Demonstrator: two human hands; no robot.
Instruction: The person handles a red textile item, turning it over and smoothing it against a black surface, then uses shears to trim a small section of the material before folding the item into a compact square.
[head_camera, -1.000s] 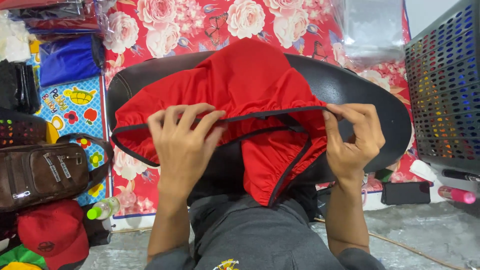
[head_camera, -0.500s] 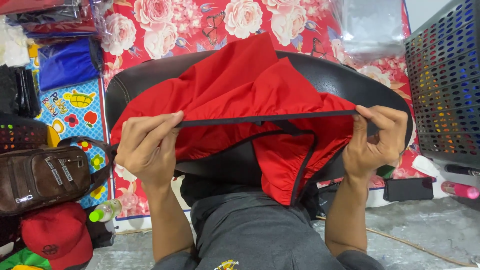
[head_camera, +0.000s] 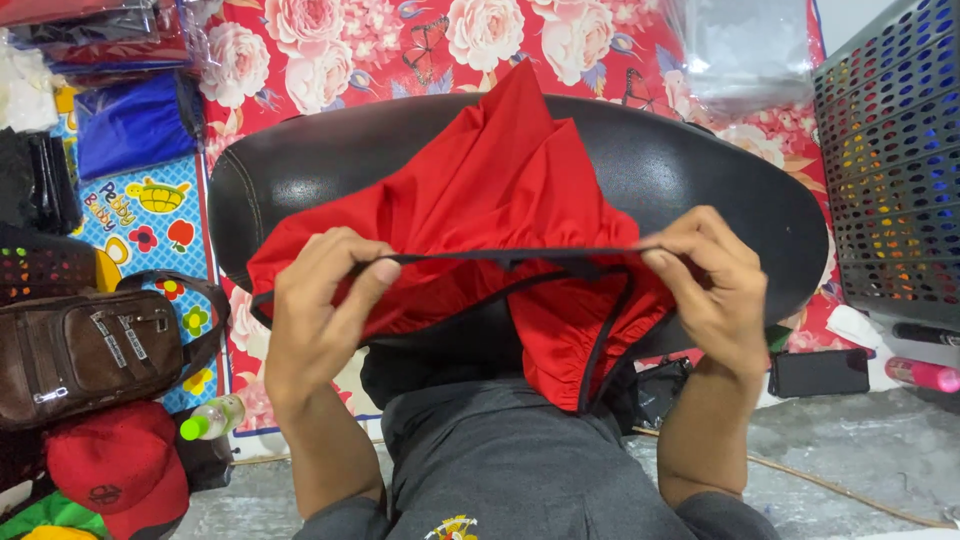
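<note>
At frame centre, a red garment (head_camera: 500, 200) is draped over a black cushion (head_camera: 700, 180). Its black trim (head_camera: 500, 257) is pinched taut between the left hand (head_camera: 320, 310) and right hand (head_camera: 710, 290), both closed on it. A brown bag (head_camera: 90, 350) lies at lower left.

Red garment (head_camera: 500, 190) with black trim, stretched taut over black cushion (head_camera: 700, 170)

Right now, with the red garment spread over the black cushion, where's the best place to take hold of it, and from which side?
Probably the black trimmed edge: it runs taut across the near side of the red garment, lifted off the black cushion. Come from the near side, pinching at each end, where the left hand and right hand already grip it. The loose red cloth behind would bunch.
</note>
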